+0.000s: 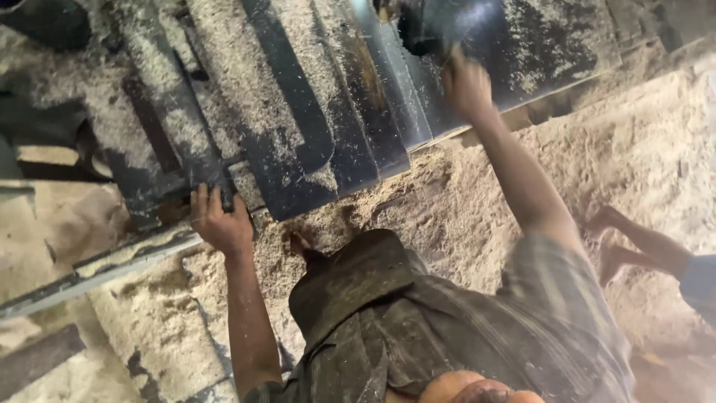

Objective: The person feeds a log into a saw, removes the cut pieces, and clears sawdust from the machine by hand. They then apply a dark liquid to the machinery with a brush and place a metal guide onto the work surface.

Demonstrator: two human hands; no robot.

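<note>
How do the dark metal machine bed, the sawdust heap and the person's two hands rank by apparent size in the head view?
1. Dark metal machine bed
2. Sawdust heap, close behind; its edges run out of view, so the order is unsure
3. Left hand and right hand: alike

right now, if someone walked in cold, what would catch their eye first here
The sawdust stands out first: pale heaps cover the floor and dust the dark metal machine bed across the top of the view. Next come the person's hands: the left hand grips the machine's edge at lower left, and the right hand reaches up onto the shiny panel, blurred. At the right edge, another person's bare feet rest in the sawdust.
</note>
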